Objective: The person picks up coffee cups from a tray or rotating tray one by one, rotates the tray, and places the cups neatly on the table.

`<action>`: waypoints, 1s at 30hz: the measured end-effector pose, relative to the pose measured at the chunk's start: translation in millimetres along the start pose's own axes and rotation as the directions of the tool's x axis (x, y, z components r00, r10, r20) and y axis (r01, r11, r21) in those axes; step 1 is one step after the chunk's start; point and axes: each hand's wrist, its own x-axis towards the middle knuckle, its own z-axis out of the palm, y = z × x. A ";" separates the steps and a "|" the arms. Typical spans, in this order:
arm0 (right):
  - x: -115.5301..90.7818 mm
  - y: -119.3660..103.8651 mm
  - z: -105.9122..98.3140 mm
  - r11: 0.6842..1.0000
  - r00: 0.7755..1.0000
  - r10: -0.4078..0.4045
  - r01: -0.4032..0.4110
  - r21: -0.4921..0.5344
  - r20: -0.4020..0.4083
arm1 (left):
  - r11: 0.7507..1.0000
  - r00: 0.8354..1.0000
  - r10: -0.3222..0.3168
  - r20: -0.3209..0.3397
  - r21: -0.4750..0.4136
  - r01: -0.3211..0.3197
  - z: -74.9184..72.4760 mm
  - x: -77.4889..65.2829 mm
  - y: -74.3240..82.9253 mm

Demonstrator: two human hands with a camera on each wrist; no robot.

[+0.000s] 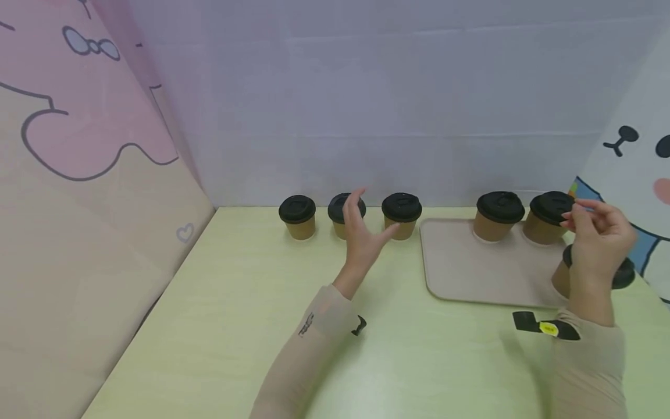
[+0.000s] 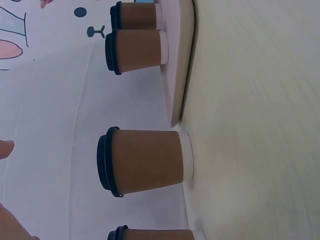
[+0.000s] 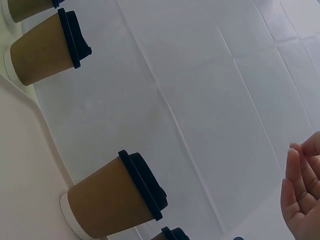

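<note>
My left hand (image 1: pixel 363 241) is raised in front of the row of lidded paper cups, thumb and fingers spread with nothing between them. It partly covers the middle cup (image 1: pixel 337 230); a cup (image 1: pixel 297 224) stands to its left and another cup (image 1: pixel 402 228) to its right. Over the tray's right side is my right hand (image 1: pixel 602 233), fingers bent and thumb meeting the fingertips, nothing visible in the pinch. In the head view those fingertips overlap the lid of a tray cup (image 1: pixel 544 230); the right wrist view shows the hand (image 3: pixel 302 190) apart from the cups.
A beige tray (image 1: pixel 471 279) lies on the pale table (image 1: pixel 408 361). Another lidded cup (image 1: pixel 492 230) stands at its back. Near its right front, a brown cup (image 1: pixel 561 280) is partly hidden by my right forearm, with black lid parts on both sides. A white wall (image 1: pixel 366 116) rises behind.
</note>
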 end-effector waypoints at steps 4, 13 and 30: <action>0.3 0.2 0.6 1.000 1.000 -0.030 0.030 -0.009 -0.003 | 0.998 0.999 -0.025 -0.028 -0.051 0.024 -9.4 -4.0 1.5; 0.3 0.3 1.1 0.994 0.999 -0.039 0.040 -0.099 0.005 | 0.988 0.992 -0.118 -0.044 -0.108 0.113 -32.2 -15.6 -1.8; -3.3 2.1 6.4 1.000 1.000 -0.014 0.013 0.023 0.028 | 0.979 0.980 -0.149 -0.128 -0.161 0.128 -68.3 -13.2 -16.1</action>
